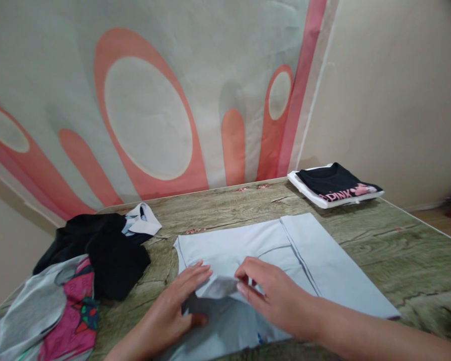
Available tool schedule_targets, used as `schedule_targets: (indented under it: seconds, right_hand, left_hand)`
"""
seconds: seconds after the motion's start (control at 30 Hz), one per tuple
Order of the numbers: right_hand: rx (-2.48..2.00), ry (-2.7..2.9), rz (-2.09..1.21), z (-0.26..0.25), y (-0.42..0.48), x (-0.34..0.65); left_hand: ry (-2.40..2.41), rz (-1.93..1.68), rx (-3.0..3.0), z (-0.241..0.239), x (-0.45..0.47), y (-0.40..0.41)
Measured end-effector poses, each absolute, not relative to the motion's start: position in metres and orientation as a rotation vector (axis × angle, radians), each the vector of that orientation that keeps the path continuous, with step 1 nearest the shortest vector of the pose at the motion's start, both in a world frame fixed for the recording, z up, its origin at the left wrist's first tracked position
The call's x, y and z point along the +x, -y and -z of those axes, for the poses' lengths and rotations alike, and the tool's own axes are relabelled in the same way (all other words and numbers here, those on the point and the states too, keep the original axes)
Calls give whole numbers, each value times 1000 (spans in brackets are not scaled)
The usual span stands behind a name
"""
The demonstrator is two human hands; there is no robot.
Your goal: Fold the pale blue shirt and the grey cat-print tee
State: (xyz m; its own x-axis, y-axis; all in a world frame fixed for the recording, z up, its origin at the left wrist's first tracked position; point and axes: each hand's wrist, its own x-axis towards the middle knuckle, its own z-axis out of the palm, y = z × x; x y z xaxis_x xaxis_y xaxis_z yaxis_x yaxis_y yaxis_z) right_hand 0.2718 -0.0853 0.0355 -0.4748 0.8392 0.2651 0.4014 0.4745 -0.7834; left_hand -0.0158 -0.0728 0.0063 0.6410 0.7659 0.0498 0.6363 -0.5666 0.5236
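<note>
A pale blue shirt lies spread flat on the wood-grain table, partly folded. Near its front edge my left hand rests on the cloth, fingers together, thumb tucked under a raised fold. Beside it, my right hand pinches the same raised fold between fingertips and thumb. Both hands meet at the fold, close to the table's near edge.
A heap of unfolded clothes, black, grey and pink, lies at the left of the table. Two folded shirts, a black one on a white one, are stacked at the back right. A wall with orange shapes rises behind.
</note>
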Motion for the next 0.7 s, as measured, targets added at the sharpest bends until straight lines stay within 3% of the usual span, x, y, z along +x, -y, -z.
schedule_targets:
  seconds: [0.17, 0.33, 0.5, 0.7]
  right_hand:
    - [-1294, 1603, -1053, -16, 43, 288]
    - [-1337, 1572, -1226, 2, 34, 294]
    - [-1232, 1614, -1078, -5, 41, 290]
    - [-1433, 1647, -762, 12, 31, 296]
  left_hand:
    - [-1401, -538, 2278, 6, -16, 62]
    - [-1555, -677, 2017, 3, -8, 59]
    - [-1577, -722, 1977, 0, -5, 54]
    - [-1633, -813, 1978, -4, -4, 45]
